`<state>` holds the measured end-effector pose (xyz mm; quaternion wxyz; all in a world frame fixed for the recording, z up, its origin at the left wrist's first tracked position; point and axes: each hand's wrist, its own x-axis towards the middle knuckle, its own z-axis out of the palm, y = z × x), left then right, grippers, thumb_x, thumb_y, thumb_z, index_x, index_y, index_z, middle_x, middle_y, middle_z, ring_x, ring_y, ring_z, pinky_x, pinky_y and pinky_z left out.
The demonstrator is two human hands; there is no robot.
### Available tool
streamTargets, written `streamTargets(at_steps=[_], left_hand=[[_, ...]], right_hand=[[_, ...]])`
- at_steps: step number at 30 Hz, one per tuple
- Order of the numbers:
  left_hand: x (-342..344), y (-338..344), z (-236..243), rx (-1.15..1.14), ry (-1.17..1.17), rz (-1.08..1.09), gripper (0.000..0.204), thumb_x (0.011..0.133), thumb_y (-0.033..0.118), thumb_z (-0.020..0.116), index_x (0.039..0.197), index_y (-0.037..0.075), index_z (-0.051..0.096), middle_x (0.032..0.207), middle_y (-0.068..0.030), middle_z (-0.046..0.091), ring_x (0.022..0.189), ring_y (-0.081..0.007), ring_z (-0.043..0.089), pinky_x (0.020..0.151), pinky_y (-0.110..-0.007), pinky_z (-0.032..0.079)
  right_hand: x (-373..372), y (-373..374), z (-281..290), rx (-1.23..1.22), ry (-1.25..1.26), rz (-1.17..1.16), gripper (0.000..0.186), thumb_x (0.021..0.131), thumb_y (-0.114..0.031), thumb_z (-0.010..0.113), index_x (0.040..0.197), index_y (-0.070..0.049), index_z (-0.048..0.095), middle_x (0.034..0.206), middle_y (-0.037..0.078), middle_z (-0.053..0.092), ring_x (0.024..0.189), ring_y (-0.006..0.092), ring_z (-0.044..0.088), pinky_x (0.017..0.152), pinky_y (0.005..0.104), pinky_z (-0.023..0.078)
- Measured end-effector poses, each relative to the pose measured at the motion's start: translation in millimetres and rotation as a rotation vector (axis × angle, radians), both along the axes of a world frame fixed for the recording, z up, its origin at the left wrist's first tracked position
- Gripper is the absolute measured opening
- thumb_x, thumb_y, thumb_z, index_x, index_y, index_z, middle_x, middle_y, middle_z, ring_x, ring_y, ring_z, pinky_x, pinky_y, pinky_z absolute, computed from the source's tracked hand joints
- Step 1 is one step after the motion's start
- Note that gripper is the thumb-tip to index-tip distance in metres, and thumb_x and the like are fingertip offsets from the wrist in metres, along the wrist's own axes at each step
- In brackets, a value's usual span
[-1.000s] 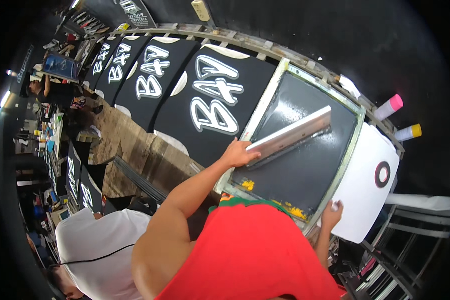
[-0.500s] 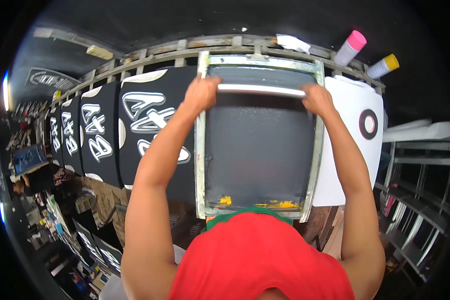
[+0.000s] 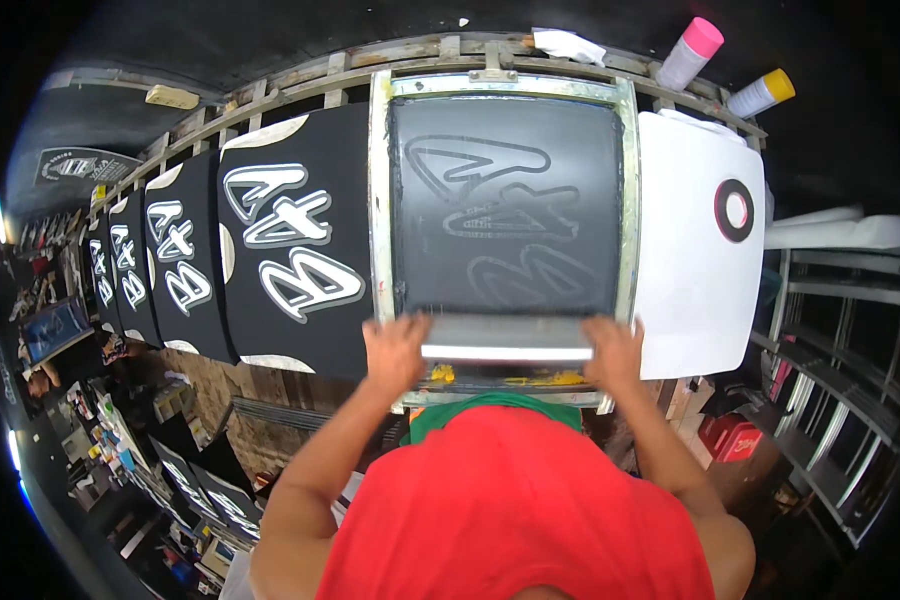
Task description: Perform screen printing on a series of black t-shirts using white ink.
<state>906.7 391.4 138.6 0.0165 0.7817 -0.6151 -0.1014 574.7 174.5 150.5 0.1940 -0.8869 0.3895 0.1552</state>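
A wide squeegee [image 3: 507, 352] lies across the near part of a printing screen. My left hand [image 3: 397, 352] is closed around its left end, and my right hand [image 3: 613, 350] grips the right end. The screen's pale, ink-stained frame [image 3: 626, 200] surrounds dark grey mesh [image 3: 510, 265], where outlined lettering shows faintly beyond the squeegee. Yellow smears [image 3: 555, 379] mark the near end of the screen. Whatever lies beneath the mesh is hidden.
Black fabric pieces with white lettering [image 3: 280, 240] lie in a row at left. At right, a tape roll [image 3: 723, 205] sits on a white panel [image 3: 695, 320]. Pink-capped [image 3: 690, 53] and yellow-capped [image 3: 760, 93] cans stand behind. A metal rack [image 3: 840, 400] and red crate [image 3: 732, 438] are far right.
Both hands have pulled the squeegee from the far end of the screen toward me. Outlined lettering now shows on the mesh, and my elbows are bent. The whole view has shifted slightly.
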Motion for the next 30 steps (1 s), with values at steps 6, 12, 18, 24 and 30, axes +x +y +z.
streamTargets(at_steps=[6, 12, 18, 24, 30], left_hand=[[28.1, -23.9, 18.1, 0.029, 0.078, -0.031, 0.041, 0.064, 0.007, 0.071, 0.103, 0.020, 0.073, 0.099, -0.0023, 0.068, 0.093, -0.0219, 0.066, 0.088, -0.048, 0.038], [162.2, -261.2, 20.1, -0.263, -0.122, -0.006, 0.030, 0.076, 0.009, 0.067, 0.104, 0.018, 0.073, 0.095, -0.0049, 0.070, 0.096, -0.0264, 0.068, 0.083, -0.046, 0.044], [171.1, -290.4, 5.4, 0.028, -0.077, 0.059, 0.040, 0.075, 0.012, 0.071, 0.114, 0.019, 0.065, 0.120, -0.0049, 0.063, 0.119, -0.0279, 0.060, 0.096, -0.053, 0.044], [208.1, -315.3, 22.2, -0.129, -0.070, -0.070, 0.033, 0.079, 0.019, 0.071, 0.111, 0.013, 0.069, 0.094, -0.0141, 0.075, 0.093, -0.0345, 0.072, 0.085, -0.048, 0.053], [183.7, -281.2, 14.1, -0.054, -0.053, -0.038, 0.025, 0.080, 0.016, 0.070, 0.105, 0.011, 0.070, 0.102, -0.0117, 0.072, 0.100, -0.0322, 0.069, 0.086, -0.048, 0.049]], right_hand=[[17.8, -29.8, 13.5, 0.108, -0.056, 0.016, 0.044, 0.072, -0.014, 0.072, 0.116, -0.014, 0.073, 0.118, 0.009, 0.071, 0.115, 0.0291, 0.064, 0.121, 0.0651, 0.018], [168.2, -263.1, 21.8, -0.244, -0.130, 0.019, 0.038, 0.074, -0.017, 0.067, 0.112, -0.016, 0.076, 0.110, 0.015, 0.072, 0.101, 0.0337, 0.070, 0.102, 0.0577, 0.040], [171.0, -274.8, -25.1, -0.342, -0.270, 0.040, 0.038, 0.072, -0.019, 0.069, 0.110, -0.014, 0.075, 0.109, 0.011, 0.071, 0.105, 0.0357, 0.067, 0.098, 0.0517, 0.047], [200.4, -318.7, 18.2, -0.150, -0.107, 0.049, 0.037, 0.072, -0.025, 0.071, 0.104, -0.005, 0.074, 0.104, 0.022, 0.073, 0.102, 0.0399, 0.069, 0.092, 0.0492, 0.054], [179.5, -284.9, 8.5, -0.114, -0.086, 0.037, 0.035, 0.072, -0.021, 0.071, 0.104, -0.007, 0.075, 0.106, 0.019, 0.074, 0.105, 0.0361, 0.069, 0.092, 0.0445, 0.054]])
